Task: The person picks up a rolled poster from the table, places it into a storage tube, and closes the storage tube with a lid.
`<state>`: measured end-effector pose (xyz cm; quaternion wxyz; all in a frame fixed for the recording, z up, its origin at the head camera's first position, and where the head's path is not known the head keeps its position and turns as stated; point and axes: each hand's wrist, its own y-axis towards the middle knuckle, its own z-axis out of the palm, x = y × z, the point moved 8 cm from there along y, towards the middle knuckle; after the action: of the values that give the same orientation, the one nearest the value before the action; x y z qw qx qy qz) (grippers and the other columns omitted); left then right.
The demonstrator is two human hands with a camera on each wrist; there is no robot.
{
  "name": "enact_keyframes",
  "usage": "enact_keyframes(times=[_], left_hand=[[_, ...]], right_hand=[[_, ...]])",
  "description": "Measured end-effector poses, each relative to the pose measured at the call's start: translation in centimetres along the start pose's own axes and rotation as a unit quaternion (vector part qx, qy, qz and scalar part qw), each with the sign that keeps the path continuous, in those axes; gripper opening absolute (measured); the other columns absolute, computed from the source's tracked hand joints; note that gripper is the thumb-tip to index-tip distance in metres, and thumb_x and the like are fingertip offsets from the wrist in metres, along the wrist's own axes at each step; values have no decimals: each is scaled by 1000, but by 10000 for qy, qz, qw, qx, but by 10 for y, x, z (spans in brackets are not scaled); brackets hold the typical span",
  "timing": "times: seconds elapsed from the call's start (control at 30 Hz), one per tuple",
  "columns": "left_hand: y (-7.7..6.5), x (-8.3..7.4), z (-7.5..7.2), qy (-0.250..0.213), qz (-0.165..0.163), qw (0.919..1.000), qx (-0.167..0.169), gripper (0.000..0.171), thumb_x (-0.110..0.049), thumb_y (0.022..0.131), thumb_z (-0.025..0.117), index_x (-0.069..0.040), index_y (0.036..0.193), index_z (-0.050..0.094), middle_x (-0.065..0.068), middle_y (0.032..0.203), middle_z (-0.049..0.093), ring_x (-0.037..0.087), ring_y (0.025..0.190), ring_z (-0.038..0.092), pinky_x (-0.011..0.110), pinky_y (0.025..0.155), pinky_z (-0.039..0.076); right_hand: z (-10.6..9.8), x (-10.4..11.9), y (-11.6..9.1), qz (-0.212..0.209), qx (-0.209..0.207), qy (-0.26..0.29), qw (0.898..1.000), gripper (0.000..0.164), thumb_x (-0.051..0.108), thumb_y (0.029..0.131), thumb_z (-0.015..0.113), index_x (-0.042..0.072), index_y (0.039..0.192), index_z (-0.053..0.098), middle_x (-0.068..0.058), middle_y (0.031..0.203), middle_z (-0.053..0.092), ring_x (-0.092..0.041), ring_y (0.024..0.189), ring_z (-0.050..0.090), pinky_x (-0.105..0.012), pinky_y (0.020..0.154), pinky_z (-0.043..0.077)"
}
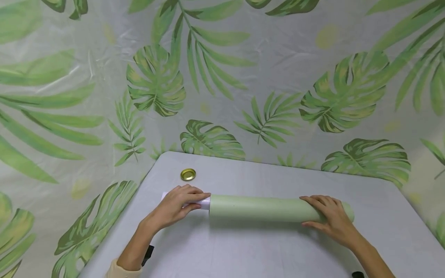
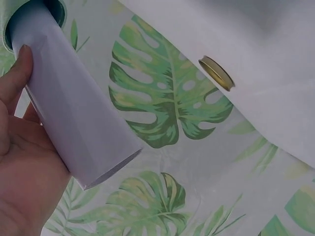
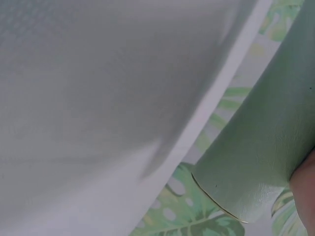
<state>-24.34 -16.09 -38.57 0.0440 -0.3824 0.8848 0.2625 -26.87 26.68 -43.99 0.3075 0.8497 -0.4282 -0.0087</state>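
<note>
A long pale green tube (image 1: 257,208) lies crosswise in front of the person in the head view. From its left end sticks a rolled sheet of white paper (image 2: 74,108), its near end open in the left wrist view. The left hand (image 1: 177,206) grips this paper roll close to the tube's mouth, thumb along one side. The right hand (image 1: 330,220) holds the tube near its right end, fingers over the top and thumb below. In the right wrist view the tube's end (image 3: 231,191) shows a thin rim line, and only a little of that hand is visible.
A gold jar lid (image 1: 188,174) rests on the white table (image 1: 264,251), beyond the left hand. A leaf-patterned plastic sheet (image 1: 278,77) hangs behind the table's far edge and along its sides.
</note>
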Motion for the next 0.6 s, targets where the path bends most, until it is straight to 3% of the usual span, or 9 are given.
enact_keyframes(times=[0.27,0.47,0.6], left_hand=[[-3,2,1,-32,-109,9998,176,49,-21,92,78,-15,140,67,-1,126,74,17,115,67,43,94,54],[-4,1,-4,285,42,9995,-100,61,-25,88,84,-14,144,62,1,135,70,20,122,66,45,93,54],[-5,4,-16,232,-140,9990,-346,68,-31,88,83,-17,149,57,0,142,66,21,127,64,48,94,52]], right_hand=[[-4,1,2,37,-125,-38,9999,88,28,64,97,27,145,61,-7,125,65,-30,118,55,-58,100,32],[-6,1,3,28,-246,30,9997,89,24,61,98,23,143,63,-7,126,65,-29,120,53,-57,99,30],[-6,0,3,22,-298,20,9996,89,24,60,98,21,142,64,-7,126,65,-29,121,52,-56,98,30]])
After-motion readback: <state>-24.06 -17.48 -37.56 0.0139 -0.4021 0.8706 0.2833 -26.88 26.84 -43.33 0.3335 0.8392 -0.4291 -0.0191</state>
